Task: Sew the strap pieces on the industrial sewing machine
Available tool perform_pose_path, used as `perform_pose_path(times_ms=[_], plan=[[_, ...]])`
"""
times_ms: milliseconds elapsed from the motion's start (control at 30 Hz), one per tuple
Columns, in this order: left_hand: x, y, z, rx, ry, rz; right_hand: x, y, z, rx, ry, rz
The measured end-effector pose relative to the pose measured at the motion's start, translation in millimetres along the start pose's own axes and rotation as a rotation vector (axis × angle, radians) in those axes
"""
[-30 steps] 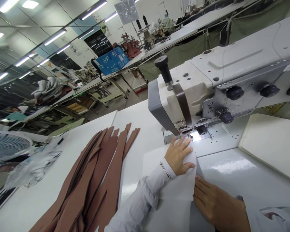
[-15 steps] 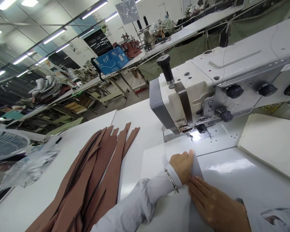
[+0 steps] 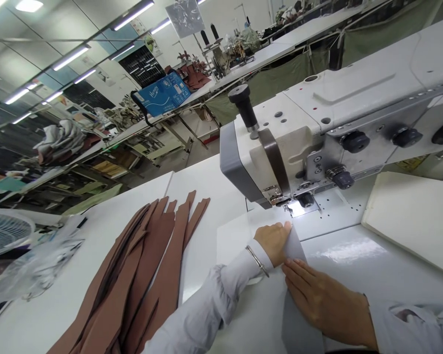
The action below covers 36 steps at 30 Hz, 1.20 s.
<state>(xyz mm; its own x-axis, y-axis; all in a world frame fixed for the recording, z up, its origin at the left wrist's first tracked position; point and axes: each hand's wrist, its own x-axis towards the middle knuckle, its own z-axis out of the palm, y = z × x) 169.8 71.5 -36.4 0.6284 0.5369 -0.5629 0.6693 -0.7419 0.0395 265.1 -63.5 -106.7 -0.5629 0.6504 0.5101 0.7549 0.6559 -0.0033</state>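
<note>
My left hand lies curled over a thin grey sheet, its fingers closed at the sheet's edge just in front of the sewing machine's needle area. Behind it, my right hand rests flat on the same sheet, fingers stretched out side by side and fingertips close to the left hand. A pale, almost see-through sheet lies on the tabletop left of my left hand. The lit presser foot of the white sewing machine is just beyond my left fingertips.
Long brown cut pieces are heaped to the left. A stack of cream sheets lies on the right. At the far left are a clear plastic bag and a fan. Further back, a blue box stands on another table.
Both hands and the grey sheet have shifted slightly forward, toward the needle area. The view has turned a little, and the hands keep their hold and posture.
</note>
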Motion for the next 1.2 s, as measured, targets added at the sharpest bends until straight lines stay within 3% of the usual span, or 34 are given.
perform_pose_path(times_ms=[333, 800, 1200], plan=[[4, 0, -13, 0.053, -0.008, -0.015, 5, 14, 1, 0.02, -0.032, -0.008], [10, -1, -12, 0.0, 0.048, -0.04, 10, 20, 3, -0.03, -0.069, -0.025], [23, 1, 0, 0.006, 0.246, -0.086, 13, 21, 7, -0.02, -0.069, -0.019]])
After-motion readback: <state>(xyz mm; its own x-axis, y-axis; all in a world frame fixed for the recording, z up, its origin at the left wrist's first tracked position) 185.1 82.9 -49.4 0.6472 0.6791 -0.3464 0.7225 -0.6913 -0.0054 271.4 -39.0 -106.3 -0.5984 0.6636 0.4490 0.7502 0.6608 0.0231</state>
